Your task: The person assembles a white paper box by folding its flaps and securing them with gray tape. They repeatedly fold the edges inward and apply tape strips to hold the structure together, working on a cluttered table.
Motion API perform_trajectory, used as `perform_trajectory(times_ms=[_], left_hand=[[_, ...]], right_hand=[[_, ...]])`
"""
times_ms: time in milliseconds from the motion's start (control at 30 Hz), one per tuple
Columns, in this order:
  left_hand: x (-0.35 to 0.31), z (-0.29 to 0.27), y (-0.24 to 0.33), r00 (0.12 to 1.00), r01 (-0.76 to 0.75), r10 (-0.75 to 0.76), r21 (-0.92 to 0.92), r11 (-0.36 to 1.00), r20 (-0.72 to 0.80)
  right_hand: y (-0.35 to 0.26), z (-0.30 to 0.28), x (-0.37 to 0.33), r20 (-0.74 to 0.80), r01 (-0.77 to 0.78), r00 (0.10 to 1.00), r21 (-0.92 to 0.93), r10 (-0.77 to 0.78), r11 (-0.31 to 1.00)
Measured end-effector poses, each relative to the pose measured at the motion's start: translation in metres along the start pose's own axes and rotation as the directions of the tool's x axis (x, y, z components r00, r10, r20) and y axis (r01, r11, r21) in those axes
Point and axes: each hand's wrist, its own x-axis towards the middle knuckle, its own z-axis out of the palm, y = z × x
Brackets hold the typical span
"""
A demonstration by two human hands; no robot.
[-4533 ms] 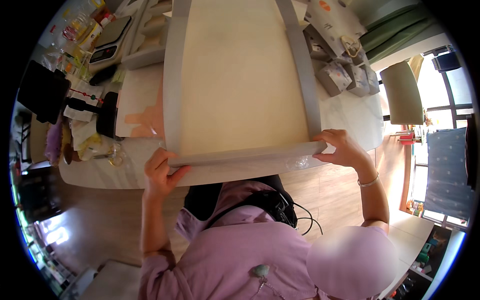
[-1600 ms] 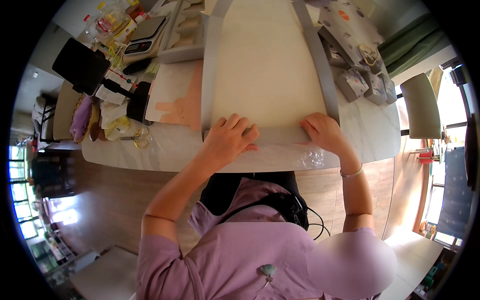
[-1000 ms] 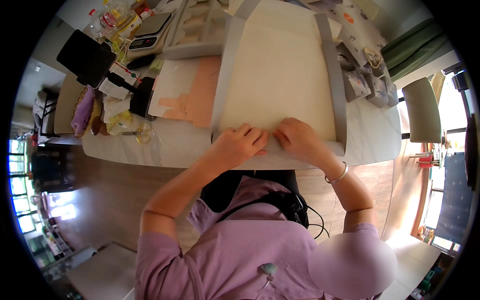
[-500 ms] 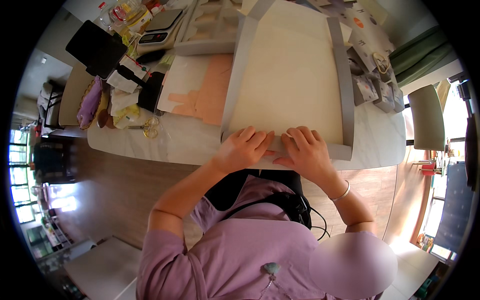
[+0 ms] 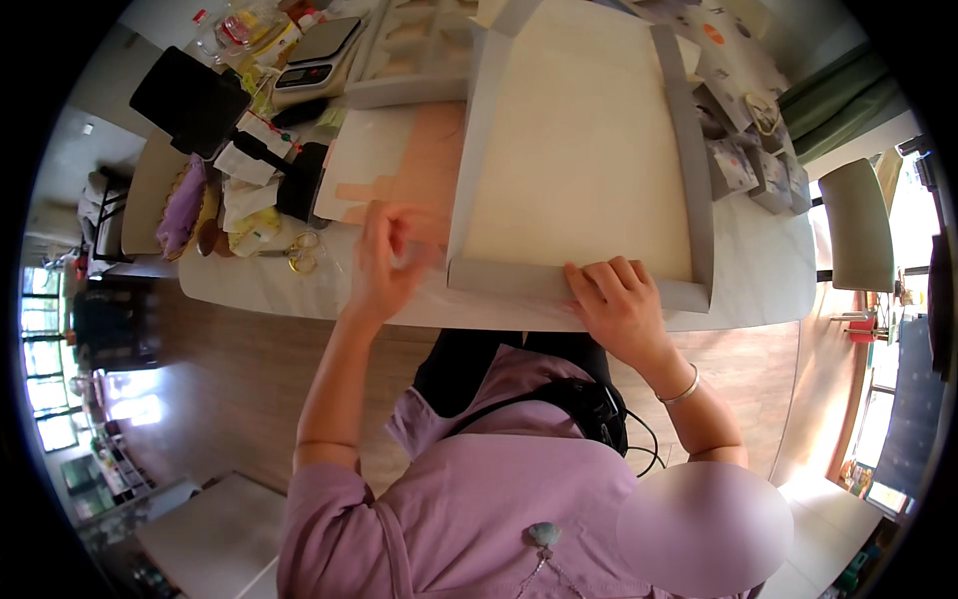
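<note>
A large shallow cardboard box [image 5: 577, 150] with grey raised walls and a cream floor lies in front of me on the table. My right hand [image 5: 616, 304] grips its front wall, the fingers curled over the rim. Apart from the box, off its front left corner, my left hand [image 5: 384, 265] is raised with bent fingers; motion smears them, so whether they hold anything is unclear. Just beyond that hand lie orange paper cutouts [image 5: 424, 160] on a white sheet [image 5: 364, 150].
Gold-handled scissors [image 5: 302, 254] and a black stand [image 5: 304, 185] are to the left. A digital scale [image 5: 317, 60] sits at the far left beside a compartmented grey tray [image 5: 407, 95]. Small grey boxes [image 5: 768, 180] crowd the right side of the marble-look table [image 5: 329, 295].
My left hand has let go of the box's front wall and moved left toward the orange paper. My right hand has stayed on that wall.
</note>
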Motion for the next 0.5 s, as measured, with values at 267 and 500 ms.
perform_trajectory(times_ms=[267, 500], left_hand=[[0.02, 0.015, 0.053, 0.773, 0.623, -0.456, -0.389, 0.679, 0.441], [-0.001, 0.028, 0.044, 0.915, 0.394, -0.321, -0.377, 0.838, 0.244]], right_hand=[[0.0, 0.0, 0.004, -0.076, 0.015, 0.997, 0.08, -0.008, 0.997], [-0.006, 0.001, 0.006, -0.062, -0.042, 0.997, 0.126, 0.05, 0.991]])
